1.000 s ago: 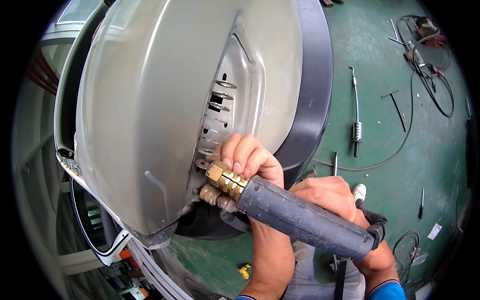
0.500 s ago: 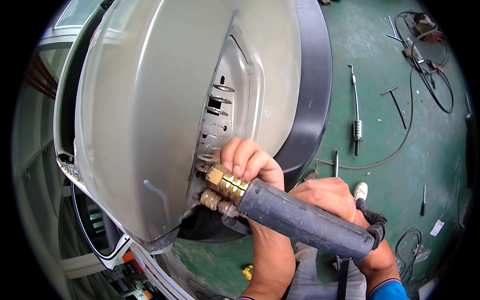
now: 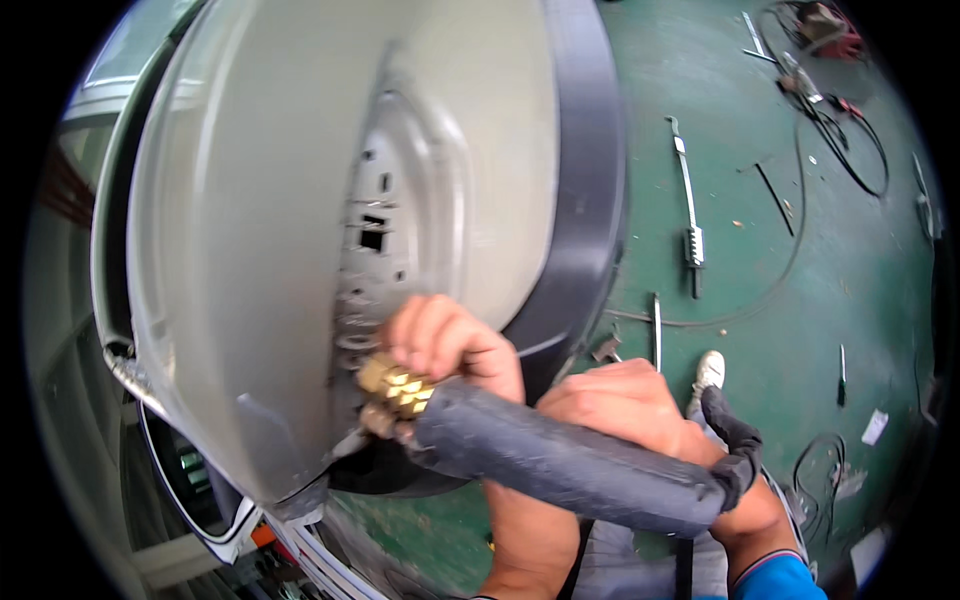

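A thick welding gun [image 3: 570, 455] with a black sleeve and brass fittings at its front slants across the lower middle. My right hand [image 3: 625, 405] is closed around its rear part, largely behind the sleeve. My left hand [image 3: 450, 340] passes behind the gun, its fingers curled by the brass head, close to the seam of a grey-beige car panel [image 3: 240, 250]. Whatever those fingertips pinch is hidden and blurred. Just beyond them, several metal ring washers [image 3: 357, 335] stand in a row along the seam, smeared by motion. The recess beside the seam has dark slots.
Black trim [image 3: 585, 180] edges the panel. On the green floor at right lie a slide hammer [image 3: 690, 215], a thin rod [image 3: 775, 200], a screwdriver [image 3: 842, 375], a metal bar [image 3: 656, 335] and tangled cables [image 3: 850, 140]. One white shoe [image 3: 709, 370] shows beyond my right hand.
The whole view has shifted, so the car, gun and hands sit further left in the picture, with blur. Both hands keep about the same places on and beside the gun.
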{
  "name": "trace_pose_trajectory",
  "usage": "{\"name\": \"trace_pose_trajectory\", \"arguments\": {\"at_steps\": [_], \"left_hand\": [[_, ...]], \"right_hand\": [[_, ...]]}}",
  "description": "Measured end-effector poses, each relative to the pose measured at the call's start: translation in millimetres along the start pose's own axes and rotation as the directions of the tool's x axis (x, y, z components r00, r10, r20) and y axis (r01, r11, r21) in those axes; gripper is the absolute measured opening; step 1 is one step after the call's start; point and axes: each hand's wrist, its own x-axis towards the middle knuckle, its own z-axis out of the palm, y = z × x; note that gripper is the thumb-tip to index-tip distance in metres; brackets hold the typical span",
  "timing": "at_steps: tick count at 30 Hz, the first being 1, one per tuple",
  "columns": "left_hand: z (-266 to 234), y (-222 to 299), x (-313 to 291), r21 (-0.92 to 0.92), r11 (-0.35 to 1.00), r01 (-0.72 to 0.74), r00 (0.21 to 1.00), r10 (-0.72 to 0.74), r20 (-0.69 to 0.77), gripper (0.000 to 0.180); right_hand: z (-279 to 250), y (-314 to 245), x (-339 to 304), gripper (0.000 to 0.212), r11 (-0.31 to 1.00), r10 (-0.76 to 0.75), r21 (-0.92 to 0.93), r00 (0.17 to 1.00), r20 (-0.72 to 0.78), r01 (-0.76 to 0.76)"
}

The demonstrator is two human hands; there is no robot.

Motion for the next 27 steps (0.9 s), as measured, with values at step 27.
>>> {"name": "trace_pose_trajectory", "arguments": {"at_steps": [27], "left_hand": [[-3.5, 37.9, 7.8, -0.078, 0.978, 0.191, 0.969, -0.201, -0.146, 0.014]], "right_hand": [[-6.4, -16.2, -25.6, 0.031, 0.984, 0.065, -0.16, 0.996, -0.069, -0.075]]}}
